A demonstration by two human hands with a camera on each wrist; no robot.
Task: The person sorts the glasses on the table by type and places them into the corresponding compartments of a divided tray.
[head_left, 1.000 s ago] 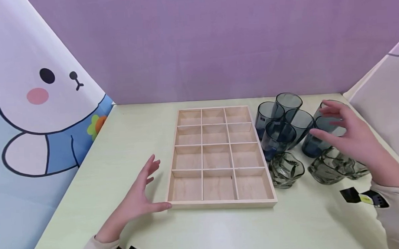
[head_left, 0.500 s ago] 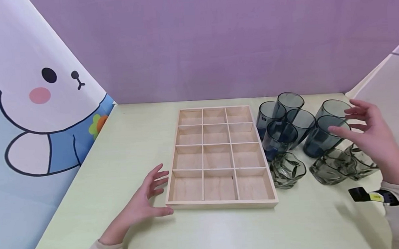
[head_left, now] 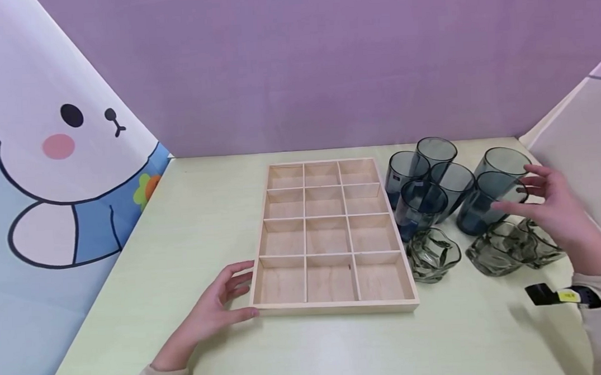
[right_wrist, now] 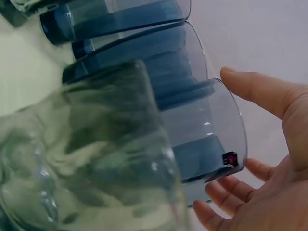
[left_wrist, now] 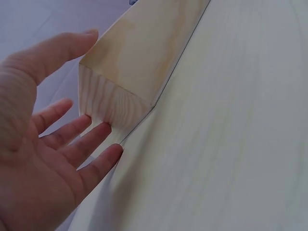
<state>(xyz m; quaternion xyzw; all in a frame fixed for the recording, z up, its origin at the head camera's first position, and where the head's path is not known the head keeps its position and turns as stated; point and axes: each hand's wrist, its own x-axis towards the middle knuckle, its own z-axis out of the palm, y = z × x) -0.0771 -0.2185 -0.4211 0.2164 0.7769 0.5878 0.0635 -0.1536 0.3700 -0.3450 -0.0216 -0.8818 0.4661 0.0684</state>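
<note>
In the head view my left hand [head_left: 217, 303] is at the front left corner of a wooden divided tray [head_left: 336, 308]. Its fingers meet the tray's left side and the thumb lies at the front corner; the left wrist view shows the fingertips against the wooden tray [left_wrist: 120, 96]. My right hand [head_left: 553, 204] spreads thumb and fingers around the rim of a tall blue drinking glass [head_left: 482, 207]. In the right wrist view the tall glass [right_wrist: 202, 154] stands between thumb and fingers, not firmly gripped. A wavy greenish glass [right_wrist: 82, 159] hides part of it.
More tall blue glasses [head_left: 422, 210] stand close together at the tray's right side, one more [head_left: 503, 162] behind my right hand's glass. Low wavy glasses [head_left: 431, 257] sit in front of them, with two others [head_left: 494, 252] under my right forearm. A purple backdrop [head_left: 295, 70] rises behind the table.
My right hand moved right from over the tall glasses, then lowered around the front one. My left hand shifted down and its fingers came against the tray's side. The glasses stay in place.
</note>
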